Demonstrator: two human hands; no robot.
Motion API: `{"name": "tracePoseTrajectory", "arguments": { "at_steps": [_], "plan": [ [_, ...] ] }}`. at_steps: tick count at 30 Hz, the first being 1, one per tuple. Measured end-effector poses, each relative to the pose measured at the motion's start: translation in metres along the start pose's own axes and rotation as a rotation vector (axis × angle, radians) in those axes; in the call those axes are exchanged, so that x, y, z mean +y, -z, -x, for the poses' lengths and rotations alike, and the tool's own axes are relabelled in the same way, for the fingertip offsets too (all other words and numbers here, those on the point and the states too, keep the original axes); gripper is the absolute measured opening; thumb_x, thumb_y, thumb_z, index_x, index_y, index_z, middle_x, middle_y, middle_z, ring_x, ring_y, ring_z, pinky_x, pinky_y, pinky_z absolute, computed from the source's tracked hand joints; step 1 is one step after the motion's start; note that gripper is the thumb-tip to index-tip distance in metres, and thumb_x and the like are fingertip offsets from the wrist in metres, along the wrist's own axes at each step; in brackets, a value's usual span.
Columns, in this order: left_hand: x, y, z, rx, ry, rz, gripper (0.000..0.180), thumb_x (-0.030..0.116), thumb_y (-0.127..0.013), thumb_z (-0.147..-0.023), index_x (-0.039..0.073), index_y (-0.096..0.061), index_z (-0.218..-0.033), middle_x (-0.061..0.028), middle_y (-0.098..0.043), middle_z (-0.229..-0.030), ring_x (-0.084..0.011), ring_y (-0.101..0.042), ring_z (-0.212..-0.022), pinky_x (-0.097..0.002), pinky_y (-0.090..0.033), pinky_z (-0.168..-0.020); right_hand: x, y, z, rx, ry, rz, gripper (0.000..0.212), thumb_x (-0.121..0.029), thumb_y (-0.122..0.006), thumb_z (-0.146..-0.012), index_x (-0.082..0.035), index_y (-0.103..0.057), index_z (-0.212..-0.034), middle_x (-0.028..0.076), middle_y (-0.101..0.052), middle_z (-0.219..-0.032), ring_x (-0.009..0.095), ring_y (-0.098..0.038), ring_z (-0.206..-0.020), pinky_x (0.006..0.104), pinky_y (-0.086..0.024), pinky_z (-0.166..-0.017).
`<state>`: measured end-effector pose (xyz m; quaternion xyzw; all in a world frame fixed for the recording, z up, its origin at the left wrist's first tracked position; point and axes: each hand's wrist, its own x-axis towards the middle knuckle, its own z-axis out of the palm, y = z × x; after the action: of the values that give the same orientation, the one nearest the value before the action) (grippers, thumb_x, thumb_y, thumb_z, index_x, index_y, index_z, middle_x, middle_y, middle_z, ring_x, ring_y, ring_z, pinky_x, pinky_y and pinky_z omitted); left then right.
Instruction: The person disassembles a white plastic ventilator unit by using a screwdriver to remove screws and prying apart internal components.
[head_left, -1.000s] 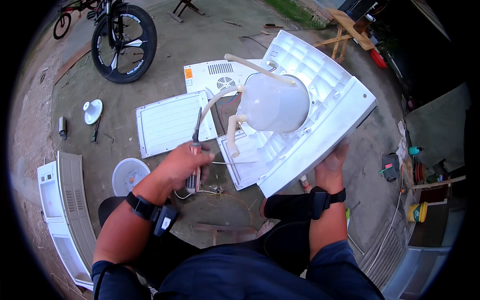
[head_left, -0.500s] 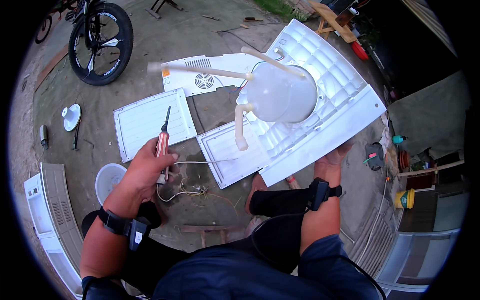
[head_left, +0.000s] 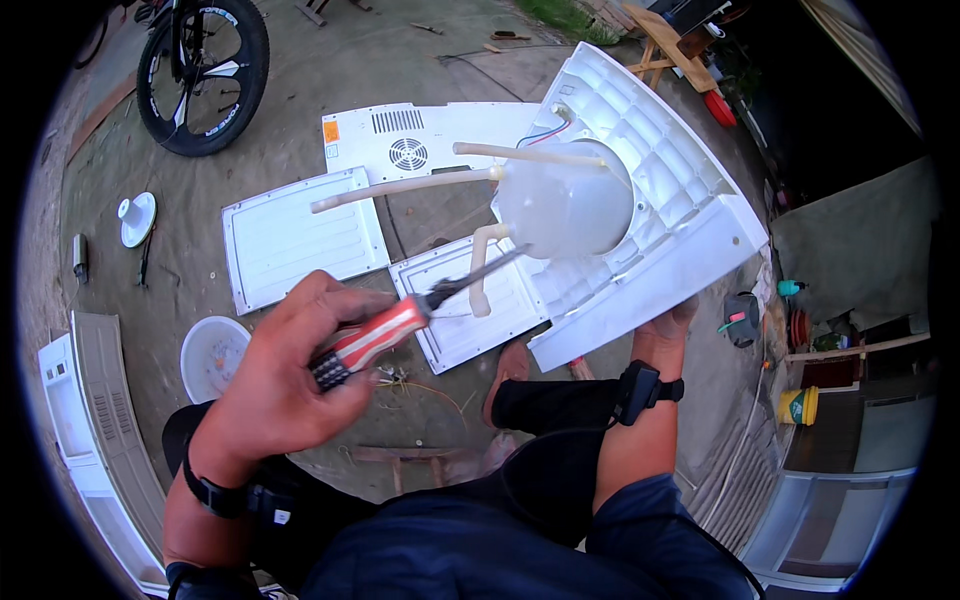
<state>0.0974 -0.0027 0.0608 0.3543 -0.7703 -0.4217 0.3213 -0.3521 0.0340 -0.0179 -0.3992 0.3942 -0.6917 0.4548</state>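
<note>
My left hand [head_left: 310, 375] is closed around the handle of a screwdriver [head_left: 395, 325] with red and white stripes. Its dark shaft points up and right, and in this view the tip overlaps the lower edge of a round translucent tank [head_left: 565, 205]. The tank sits in a white moulded plastic panel [head_left: 660, 165], and pale tubes [head_left: 400, 187] stick out from it. Under the panel's near edge is my right hand [head_left: 668, 325], holding it from below; its fingers are mostly hidden behind the panel.
Flat white panels [head_left: 305, 240] lie on the ground, and a vented one [head_left: 440, 135] lies farther off. Beside my left arm are a white bowl [head_left: 212, 355] and a white cabinet [head_left: 85, 400]. A bicycle wheel [head_left: 205, 75] stands far left; a small wooden stool [head_left: 400, 455] is near my legs.
My left hand has risen and swung the screwdriver from pointing away to pointing right, toward the tank. The tubes have shifted, and the moulded panel has tilted slightly. My right hand stays at its edge.
</note>
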Motion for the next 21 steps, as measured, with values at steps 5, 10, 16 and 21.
{"name": "tracePoseTrajectory", "arguments": {
  "at_steps": [5, 10, 16, 21],
  "plan": [
    [-0.001, -0.028, -0.006, 0.077, -0.300, -0.115, 0.050, 0.001, -0.079, -0.067, 0.005, -0.061, -0.114, -0.0146, -0.066, -0.105, -0.0303, -0.067, -0.084, -0.0355, -0.055, -0.070, 0.008, 0.006, 0.026, 0.100, -0.044, -0.038, 0.068, -0.040, -0.078, -0.081, -0.003, -0.052, -0.133, 0.009, -0.060, -0.126, 0.026, -0.058, -0.116, 0.0433, -0.049, -0.097],
    [0.002, -0.037, -0.014, 0.203, -0.421, -0.232, 0.048, 0.001, -0.081, -0.065, 0.004, -0.063, -0.109, -0.0155, -0.066, -0.107, -0.0307, -0.068, -0.084, -0.0353, -0.056, -0.067, 0.002, -0.030, 0.043, 0.214, -0.283, 0.091, 0.050, -0.033, -0.069, -0.091, -0.003, -0.054, -0.129, 0.010, -0.063, -0.119, 0.026, -0.060, -0.110, 0.0417, -0.051, -0.093],
    [0.004, -0.040, -0.023, 0.251, -0.423, -0.278, 0.046, -0.003, -0.078, -0.065, 0.003, -0.063, -0.109, -0.0160, -0.065, -0.106, -0.0316, -0.067, -0.088, -0.0368, -0.056, -0.070, 0.012, -0.015, 0.047, 0.181, -0.255, 0.234, 0.044, -0.031, -0.067, -0.092, -0.005, -0.056, -0.126, 0.009, -0.064, -0.116, 0.026, -0.061, -0.107, 0.0413, -0.051, -0.093],
    [0.003, -0.042, -0.024, 0.264, -0.425, -0.313, 0.046, -0.003, -0.077, -0.066, 0.003, -0.063, -0.109, -0.0154, -0.064, -0.106, -0.0309, -0.067, -0.089, -0.0370, -0.056, -0.071, 0.021, -0.002, 0.050, 0.124, -0.218, 0.358, 0.044, -0.031, -0.068, -0.092, -0.005, -0.057, -0.126, 0.008, -0.064, -0.116, 0.026, -0.060, -0.108, 0.0417, -0.050, -0.093]
  ]
}}
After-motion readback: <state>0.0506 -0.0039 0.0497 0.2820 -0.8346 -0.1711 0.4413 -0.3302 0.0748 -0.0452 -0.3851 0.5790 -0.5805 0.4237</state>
